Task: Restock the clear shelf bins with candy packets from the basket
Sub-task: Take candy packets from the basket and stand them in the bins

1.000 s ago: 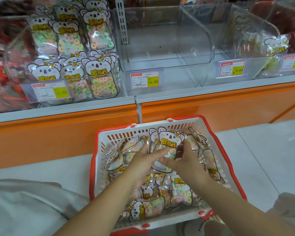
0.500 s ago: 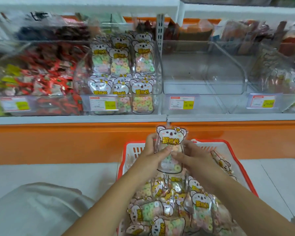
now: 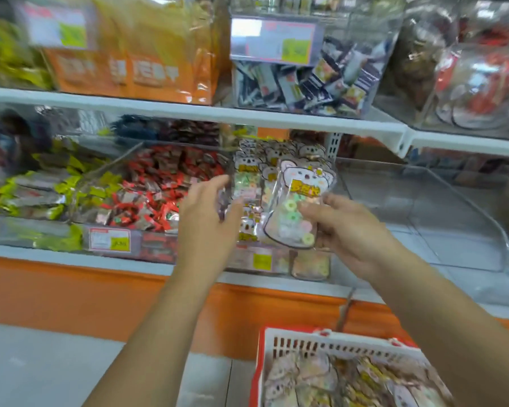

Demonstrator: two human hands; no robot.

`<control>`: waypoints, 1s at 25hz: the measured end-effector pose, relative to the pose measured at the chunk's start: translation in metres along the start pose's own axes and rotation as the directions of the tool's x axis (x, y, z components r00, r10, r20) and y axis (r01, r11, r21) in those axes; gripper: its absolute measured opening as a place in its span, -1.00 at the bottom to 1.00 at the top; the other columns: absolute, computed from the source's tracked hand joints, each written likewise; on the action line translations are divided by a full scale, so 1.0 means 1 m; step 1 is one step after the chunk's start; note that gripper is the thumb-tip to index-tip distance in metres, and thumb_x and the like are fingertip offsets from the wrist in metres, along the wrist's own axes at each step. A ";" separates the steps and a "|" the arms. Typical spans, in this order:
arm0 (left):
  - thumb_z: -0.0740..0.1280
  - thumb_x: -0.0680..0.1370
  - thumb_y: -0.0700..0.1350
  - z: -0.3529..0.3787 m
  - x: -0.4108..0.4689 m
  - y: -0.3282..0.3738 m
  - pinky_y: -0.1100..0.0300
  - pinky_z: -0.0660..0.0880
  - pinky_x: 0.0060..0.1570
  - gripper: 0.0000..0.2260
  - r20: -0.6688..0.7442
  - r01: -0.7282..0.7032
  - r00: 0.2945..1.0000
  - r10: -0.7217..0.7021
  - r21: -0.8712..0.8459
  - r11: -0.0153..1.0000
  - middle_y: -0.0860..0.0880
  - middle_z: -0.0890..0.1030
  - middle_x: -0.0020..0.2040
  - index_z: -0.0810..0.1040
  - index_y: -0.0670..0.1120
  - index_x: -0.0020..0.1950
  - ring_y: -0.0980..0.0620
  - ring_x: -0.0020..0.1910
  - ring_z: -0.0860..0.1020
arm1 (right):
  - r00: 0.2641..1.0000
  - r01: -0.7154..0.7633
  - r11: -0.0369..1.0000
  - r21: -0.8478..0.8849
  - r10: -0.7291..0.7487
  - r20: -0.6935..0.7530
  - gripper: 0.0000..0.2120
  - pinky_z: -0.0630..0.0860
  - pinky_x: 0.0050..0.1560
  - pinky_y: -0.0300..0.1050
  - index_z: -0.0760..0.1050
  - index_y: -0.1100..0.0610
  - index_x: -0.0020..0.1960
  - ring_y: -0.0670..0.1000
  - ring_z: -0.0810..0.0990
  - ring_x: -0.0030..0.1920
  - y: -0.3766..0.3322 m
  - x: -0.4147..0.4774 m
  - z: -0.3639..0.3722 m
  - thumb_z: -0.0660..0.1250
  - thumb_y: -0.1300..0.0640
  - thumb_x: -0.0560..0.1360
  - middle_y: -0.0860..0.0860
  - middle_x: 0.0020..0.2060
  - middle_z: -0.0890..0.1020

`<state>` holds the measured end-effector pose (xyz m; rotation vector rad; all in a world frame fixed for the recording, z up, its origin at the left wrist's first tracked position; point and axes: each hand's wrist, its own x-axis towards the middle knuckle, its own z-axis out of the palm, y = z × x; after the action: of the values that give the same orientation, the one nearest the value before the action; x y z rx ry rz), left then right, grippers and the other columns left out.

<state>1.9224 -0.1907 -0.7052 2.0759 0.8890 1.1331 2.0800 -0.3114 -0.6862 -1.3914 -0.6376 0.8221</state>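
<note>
Basket (image 3: 265, 365) set low beneath the right forearm, packet (image 3: 299, 201) gripped upright by its right edge in the right hand (image 3: 346, 233), left hand (image 3: 207, 221) held open just left of it, stocked bin (image 3: 249, 183) faced directly behind both hands, open room offered by the empty bin (image 3: 423, 207) beyond the right hand.

Bright, even light; motion blur throughout, glare on the clear bin (image 3: 441, 207), bowed edges.

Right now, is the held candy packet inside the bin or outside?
Outside. The right hand holds the candy packet in front of the bin.
</note>
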 end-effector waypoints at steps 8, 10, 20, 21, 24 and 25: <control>0.26 0.63 -0.02 0.012 0.034 -0.055 0.22 0.39 0.08 -0.49 0.146 0.193 0.970 -0.196 0.036 0.981 -0.02 0.49 0.39 0.23 -0.01 0.56 0.07 0.22 0.52 | 0.995 0.042 0.949 -0.313 -0.067 -0.069 -0.51 0.50 -0.03 -0.05 0.36 0.22 0.22 0.02 0.51 0.01 -0.010 0.115 0.060 0.49 0.04 0.44 0.01 0.01 0.55; 0.26 0.63 -0.04 0.012 0.039 -0.057 0.25 0.42 -0.09 -0.50 0.149 0.216 0.965 -0.215 0.012 0.976 0.06 0.61 0.13 0.23 0.01 0.56 0.16 -0.03 0.56 | 0.998 0.008 0.897 -0.443 -0.032 -0.048 -0.53 0.45 0.00 -0.07 0.34 0.18 0.20 0.01 0.48 0.04 -0.004 0.122 0.065 0.48 0.02 0.45 -0.03 0.08 0.50; 0.18 0.66 -0.10 0.016 0.038 -0.052 0.28 0.36 -0.04 -0.57 0.149 0.241 0.961 -0.234 -0.036 0.970 0.13 0.59 0.20 0.28 0.12 0.53 0.36 -0.21 0.44 | 0.994 0.028 0.782 -0.622 -0.087 -0.065 -0.55 0.60 0.05 0.12 0.45 0.13 0.19 0.12 0.61 0.03 -0.005 0.130 0.064 0.53 0.05 0.40 0.09 0.04 0.62; 0.18 0.66 -0.10 0.016 0.038 -0.052 0.27 0.35 -0.05 -0.58 0.152 0.244 0.960 -0.235 -0.045 0.969 0.14 0.59 0.17 0.29 0.12 0.52 0.37 -0.22 0.42 | 0.997 0.007 0.782 -0.623 -0.052 -0.054 -0.49 0.60 0.03 0.05 0.42 0.13 0.28 0.10 0.59 0.04 -0.008 0.129 0.065 0.52 0.06 0.41 0.08 0.07 0.60; 0.17 0.66 -0.10 0.015 0.038 -0.051 0.27 0.37 0.00 -0.58 0.146 0.245 0.961 -0.237 -0.045 0.968 0.15 0.57 0.23 0.29 0.12 0.52 0.30 -0.07 0.48 | 0.999 0.014 0.692 -0.722 -0.047 -0.025 -0.48 0.42 -0.06 -0.13 0.37 0.15 0.32 0.03 0.48 -0.02 -0.004 0.126 0.072 0.48 0.05 0.45 -0.05 -0.08 0.51; 0.16 0.66 -0.10 0.015 0.038 -0.051 0.27 0.37 0.02 -0.58 0.142 0.240 0.962 -0.232 -0.040 0.970 0.13 0.56 0.27 0.29 0.12 0.52 0.23 0.04 0.51 | 0.998 0.016 0.640 -0.768 -0.056 -0.026 -0.48 0.40 -0.06 -0.13 0.37 0.16 0.31 0.03 0.48 -0.01 -0.003 0.125 0.075 0.46 0.04 0.45 -0.03 -0.06 0.51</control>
<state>1.9379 -0.1336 -0.7329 1.9159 0.9950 0.8696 2.0927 -0.1658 -0.6864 -2.1616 -1.0505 0.4718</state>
